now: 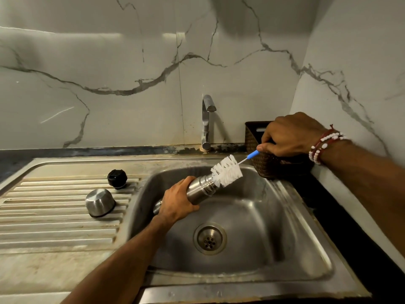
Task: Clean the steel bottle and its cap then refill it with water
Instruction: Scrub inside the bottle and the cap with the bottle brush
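Left grip (177, 201) wrapped round steel bottle (201, 187), held tilted over the sink (285, 205) basin, mouth pointing up-right. Right grip (289, 134) pinches the blue handle of the white bottle brush (226, 171); bristle tip at the bottle mouth, most of the head outside. Steel cup (99, 202), mouth down, and black cap (117, 178) sit apart on the drainboard (54, 216). Basket (254, 137) contents hidden.

**Dark desk (13, 160) with steel sink (291, 194) set in**

The ribbed drainboard (54, 227) on the left carries a steel cap (99, 202) and, just behind it, a black stopper (117, 178), the two apart. A dark woven basket (263, 166) sits at the desk's back right corner, near the tap (206, 123).
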